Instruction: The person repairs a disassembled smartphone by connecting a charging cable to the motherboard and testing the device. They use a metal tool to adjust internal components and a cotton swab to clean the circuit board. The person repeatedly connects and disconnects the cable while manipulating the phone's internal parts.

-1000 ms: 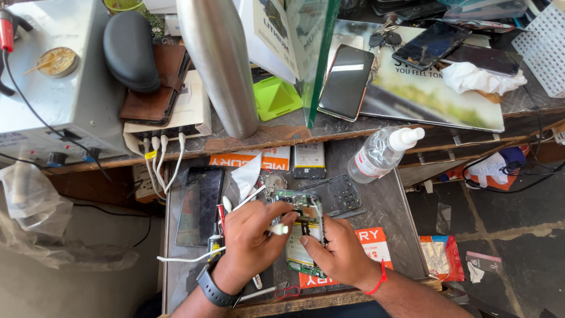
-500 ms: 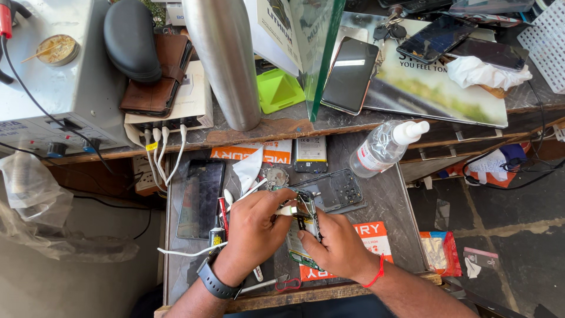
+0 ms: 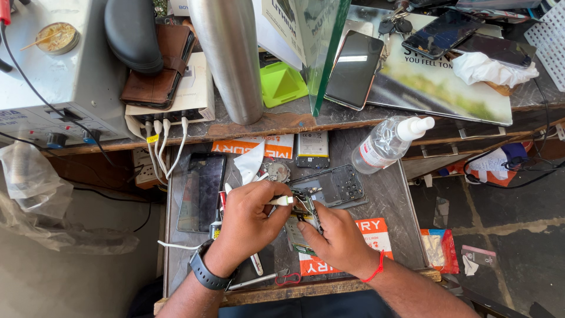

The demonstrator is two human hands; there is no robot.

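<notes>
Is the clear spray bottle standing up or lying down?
Lying down: the bottle rests on its side on the tray, white nozzle pointing up-right.

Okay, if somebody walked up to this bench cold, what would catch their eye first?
Probably the two hands low in the middle: the left hand pinches a small white tool over an opened phone that the right hand steadies. Next, the tall steel bottle standing on the shelf above, beside a bright green tray. A clear spray bottle lies tilted at the right of the work surface.
</notes>
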